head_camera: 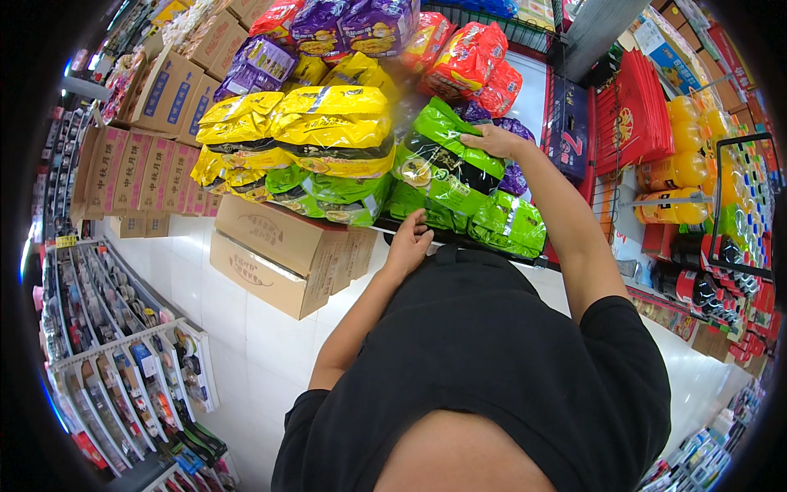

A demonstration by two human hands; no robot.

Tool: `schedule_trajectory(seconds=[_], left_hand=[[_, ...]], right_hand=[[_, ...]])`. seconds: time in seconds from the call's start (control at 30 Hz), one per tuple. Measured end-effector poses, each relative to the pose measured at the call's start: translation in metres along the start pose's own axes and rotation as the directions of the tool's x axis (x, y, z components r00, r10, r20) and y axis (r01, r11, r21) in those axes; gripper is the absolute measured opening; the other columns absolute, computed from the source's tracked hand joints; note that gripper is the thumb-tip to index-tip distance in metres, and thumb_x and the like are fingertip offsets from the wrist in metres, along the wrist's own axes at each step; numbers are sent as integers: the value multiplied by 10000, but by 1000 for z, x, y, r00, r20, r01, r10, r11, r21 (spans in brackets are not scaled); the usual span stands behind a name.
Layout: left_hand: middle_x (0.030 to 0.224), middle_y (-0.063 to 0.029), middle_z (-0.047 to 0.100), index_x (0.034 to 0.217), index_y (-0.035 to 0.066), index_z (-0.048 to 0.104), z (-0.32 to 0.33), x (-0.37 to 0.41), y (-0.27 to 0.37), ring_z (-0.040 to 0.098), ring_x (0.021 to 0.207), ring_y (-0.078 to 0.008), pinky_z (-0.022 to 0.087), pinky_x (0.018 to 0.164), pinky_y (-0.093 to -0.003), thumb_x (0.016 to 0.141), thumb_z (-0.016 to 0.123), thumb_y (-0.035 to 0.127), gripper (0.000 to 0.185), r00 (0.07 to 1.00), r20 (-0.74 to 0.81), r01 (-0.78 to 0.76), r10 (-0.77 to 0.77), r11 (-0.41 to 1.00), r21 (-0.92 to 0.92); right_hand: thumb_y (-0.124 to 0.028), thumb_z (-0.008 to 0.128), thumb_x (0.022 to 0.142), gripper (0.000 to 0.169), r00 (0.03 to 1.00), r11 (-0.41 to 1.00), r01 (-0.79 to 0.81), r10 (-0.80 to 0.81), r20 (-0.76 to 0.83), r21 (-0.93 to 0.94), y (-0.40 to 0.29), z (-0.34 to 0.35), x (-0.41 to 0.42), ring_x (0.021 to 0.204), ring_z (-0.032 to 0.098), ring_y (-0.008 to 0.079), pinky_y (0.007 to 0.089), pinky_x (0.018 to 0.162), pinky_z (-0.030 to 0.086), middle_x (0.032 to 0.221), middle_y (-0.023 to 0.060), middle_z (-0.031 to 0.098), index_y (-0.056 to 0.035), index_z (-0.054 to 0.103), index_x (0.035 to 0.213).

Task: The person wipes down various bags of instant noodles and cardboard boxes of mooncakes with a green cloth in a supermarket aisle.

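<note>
My right hand (495,141) grips the upper edge of a green multipack of instant noodles (452,157). That pack leans on other green noodle packs (507,224) at the front edge of the display. Close to my waist, my left hand (413,240) has its fingers loosely curled and apart, just below the green packs, with nothing visible in it. Yellow noodle multipacks (335,123) are stacked to the left, above more green packs (326,194). Behind them are purple packs (353,27) and red packs (464,58).
Cardboard cartons (276,246) stand on the floor at the display's left front. More boxes (135,169) are stacked farther left. A metal post (593,40) rises at the back right, near red bags (636,114) and orange drink bottles (676,169). Shelves (129,393) line the lower left.
</note>
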State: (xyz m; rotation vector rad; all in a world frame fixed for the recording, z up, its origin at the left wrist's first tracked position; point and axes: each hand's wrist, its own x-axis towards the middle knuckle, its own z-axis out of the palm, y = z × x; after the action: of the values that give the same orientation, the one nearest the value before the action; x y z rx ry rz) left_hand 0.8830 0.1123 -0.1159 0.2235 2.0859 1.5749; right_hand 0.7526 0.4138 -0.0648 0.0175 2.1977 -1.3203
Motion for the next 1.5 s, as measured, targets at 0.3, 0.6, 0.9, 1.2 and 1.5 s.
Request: schedule_trajectory(seconds=[0.3,0.6,0.9,1.2,1.5], left_hand=[[1259,-177,542,1381,22,403,-1,-6,1,572,1096,-236,494,862,-326,884,596,60,534,997,-60,-40,43,998,54],[1026,-163,586,1107,-3,575,-5,-13,53,604,759,-249,483,652,-315,859,579,9,248,920,-110,-333,377,897,291],[1309,-182,480,1239,21,524,-8,-4,110,400,1267,-375,270,1055,-566,815,650,155,462,715,-14,-420,699,446,791],[1488,-197,287,1419,-5,326,-4,5,59,206,1398,-400,169,1073,-640,899,560,379,688,876,169,-347,452,347,871],[1497,-199,263,1425,36,335,-7,7,57,187,1406,-393,141,1098,-625,871,570,471,743,874,214,-379,436,338,861]], right_hand=[[-505,515,934,675,980,961,191,-200,-23,-200,-1,24,-10,1226,506,312,366,1023,390,1331,215,518,12,435,1361],[-461,654,820,757,860,635,329,-507,-56,-699,-21,99,-61,1314,335,453,497,1071,295,1425,322,316,-99,382,1427],[-304,612,899,354,872,949,314,-302,-386,-32,-24,58,-61,994,646,233,319,844,487,1059,159,668,-26,634,1117],[-397,664,817,784,877,844,-232,-33,-479,-484,70,71,8,1242,393,483,499,1020,384,1489,229,274,-126,300,1456],[-232,580,928,352,775,909,210,69,-628,359,114,38,19,883,631,201,324,810,495,1029,122,664,-12,567,1202]])
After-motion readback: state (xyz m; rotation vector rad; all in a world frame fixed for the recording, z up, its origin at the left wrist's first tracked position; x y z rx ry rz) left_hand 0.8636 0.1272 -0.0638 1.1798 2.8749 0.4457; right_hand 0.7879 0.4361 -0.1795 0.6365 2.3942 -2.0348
